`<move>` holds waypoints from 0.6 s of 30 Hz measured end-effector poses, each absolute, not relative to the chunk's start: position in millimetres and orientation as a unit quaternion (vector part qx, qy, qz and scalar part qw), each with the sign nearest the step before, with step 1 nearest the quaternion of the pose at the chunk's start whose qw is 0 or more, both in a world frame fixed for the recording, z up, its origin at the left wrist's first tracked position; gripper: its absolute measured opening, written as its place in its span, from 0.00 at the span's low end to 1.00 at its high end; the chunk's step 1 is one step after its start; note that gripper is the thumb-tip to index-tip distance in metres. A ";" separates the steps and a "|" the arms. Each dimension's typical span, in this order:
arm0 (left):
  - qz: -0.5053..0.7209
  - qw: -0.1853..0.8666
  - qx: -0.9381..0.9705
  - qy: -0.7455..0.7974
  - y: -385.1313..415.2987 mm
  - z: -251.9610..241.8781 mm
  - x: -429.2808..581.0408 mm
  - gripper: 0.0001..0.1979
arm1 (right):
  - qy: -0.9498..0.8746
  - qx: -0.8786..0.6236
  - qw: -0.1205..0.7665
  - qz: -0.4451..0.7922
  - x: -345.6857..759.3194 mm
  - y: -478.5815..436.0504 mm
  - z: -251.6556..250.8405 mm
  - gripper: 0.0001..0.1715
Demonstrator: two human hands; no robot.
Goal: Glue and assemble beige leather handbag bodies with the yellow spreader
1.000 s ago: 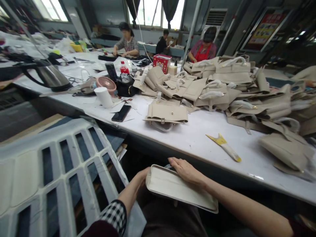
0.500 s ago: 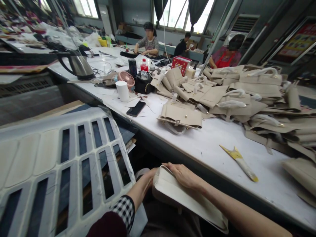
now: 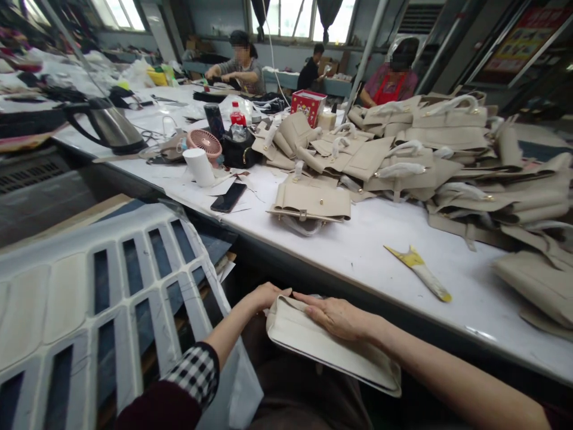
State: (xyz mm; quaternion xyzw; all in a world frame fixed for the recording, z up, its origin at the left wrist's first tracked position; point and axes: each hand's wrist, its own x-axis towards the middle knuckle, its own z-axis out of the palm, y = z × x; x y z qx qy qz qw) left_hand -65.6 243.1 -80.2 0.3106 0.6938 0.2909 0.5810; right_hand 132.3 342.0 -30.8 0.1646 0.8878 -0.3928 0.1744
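Observation:
A beige bag piece (image 3: 313,343) rests on my lap, below the front edge of the white worktable (image 3: 385,239). My left hand (image 3: 264,295) grips its left end. Flat across its upper edge lies my right hand (image 3: 333,315), palm down and fingers stretched toward the left. A single beige bag (image 3: 312,203) lies on the table straight ahead of me. To the right of it a yellow-tipped tool (image 3: 418,272) lies on the tabletop.
A big heap of beige bags (image 3: 447,155) covers the table's right half. A phone (image 3: 228,196), white cup (image 3: 199,166), pink fan (image 3: 205,142), kettle (image 3: 110,126) and red box (image 3: 307,107) stand further left. A white slotted panel (image 3: 102,298) fills the lower left. Three people work at the far side.
The view swung and settled. My left hand came up over the piece's left end and my right hand slid flatter along its top edge.

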 end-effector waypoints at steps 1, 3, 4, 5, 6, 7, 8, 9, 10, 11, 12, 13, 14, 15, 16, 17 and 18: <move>0.279 0.577 0.339 0.689 245.4 -71.2 -70.3 0.28 | 0.887 0.172 0.176 -0.392 140.0 344.5 -30.1 0.32; 0.258 0.576 0.399 0.666 247.6 -52.7 -75.9 0.29 | 0.882 0.190 0.188 -0.388 155.3 349.8 -27.7 0.34; 0.246 0.575 0.428 0.652 248.2 -44.4 -76.8 0.27 | 0.879 0.198 0.199 -0.387 163.2 352.9 -25.9 0.34; 0.232 0.574 0.456 0.640 248.8 -37.4 -76.9 0.25 | 0.874 0.203 0.210 -0.389 171.2 356.3 -23.9 0.34; 0.215 0.571 0.479 0.631 249.5 -32.1 -76.5 0.22 | 0.866 0.208 0.220 -0.397 179.5 360.0 -21.8 0.34; 0.199 0.567 0.497 0.626 250.3 -28.6 -75.9 0.20 | 0.857 0.212 0.225 -0.413 188.1 364.0 -19.8 0.34; 0.184 0.563 0.511 0.623 251.3 -26.7 -75.5 0.19 | 0.845 0.216 0.228 -0.433 196.8 368.2 -18.1 0.33; 0.173 0.559 0.522 0.620 252.5 -26.2 -75.5 0.19 | 0.831 0.220 0.226 -0.458 205.3 372.2 -16.9 0.33; 0.163 0.557 0.531 0.617 253.8 -26.7 -75.8 0.19 | 0.818 0.223 0.223 -0.482 213.1 375.9 -16.1 0.32; 0.154 0.556 0.539 0.614 255.2 -27.9 -76.5 0.19 | 0.805 0.228 0.221 -0.502 219.8 379.0 -15.6 0.32; 0.145 0.555 0.545 0.612 256.7 -29.5 -77.3 0.19 | 0.795 0.233 0.219 -0.516 225.0 381.5 -15.5 0.31; 0.137 0.552 0.550 0.611 258.1 -31.1 -78.0 0.19 | 0.788 0.238 0.219 -0.525 228.4 383.1 -15.4 0.31; 0.130 0.549 0.554 0.613 259.5 -32.5 -78.4 0.19 | 0.783 0.242 0.218 -0.529 230.0 384.0 -15.4 0.31; 0.123 0.543 0.557 0.616 260.7 -33.5 -78.5 0.18 | 0.781 0.246 0.218 -0.530 229.7 384.1 -15.4 0.31; 0.116 0.535 0.562 0.620 261.7 -34.1 -78.0 0.18 | 0.781 0.248 0.221 -0.528 227.9 383.6 -15.3 0.32; 0.110 0.525 0.567 0.625 262.5 -34.2 -76.9 0.17 | 0.784 0.247 0.225 -0.523 224.7 382.5 -15.2 0.32; 0.104 0.515 0.572 0.630 263.1 -33.8 -75.3 0.16 | 0.789 0.244 0.231 -0.514 220.5 380.8 -15.4 0.32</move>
